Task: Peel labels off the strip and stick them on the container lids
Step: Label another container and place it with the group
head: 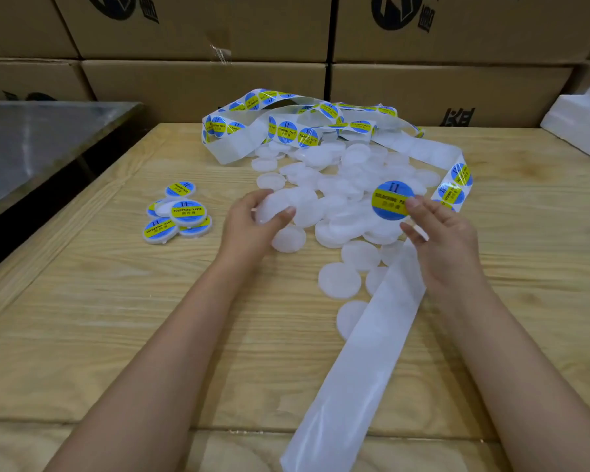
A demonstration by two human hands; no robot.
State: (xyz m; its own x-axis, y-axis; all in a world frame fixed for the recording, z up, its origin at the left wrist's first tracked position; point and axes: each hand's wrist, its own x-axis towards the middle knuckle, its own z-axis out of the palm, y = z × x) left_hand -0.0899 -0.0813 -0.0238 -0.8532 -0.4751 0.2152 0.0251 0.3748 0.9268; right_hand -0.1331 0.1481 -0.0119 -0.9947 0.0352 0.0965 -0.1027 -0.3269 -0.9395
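Observation:
My left hand (252, 216) grips a plain white lid (273, 206) at the near edge of a heap of unlabelled white lids (348, 185) in the middle of the wooden table. My right hand (443, 240) holds a round blue and yellow label (390, 200) by its right edge at the fingertips, peeled free above the heap. The label strip (293, 131) lies tangled behind the heap and loops round to the right. Its bare white backing (361, 362) runs under my right hand toward the table's front edge.
A small pile of labelled lids (179, 214) sits to the left of my left hand. Cardboard boxes (423, 86) are stacked along the back. A grey metal table (38, 144) stands at the left, and white foam (579, 124) at the right.

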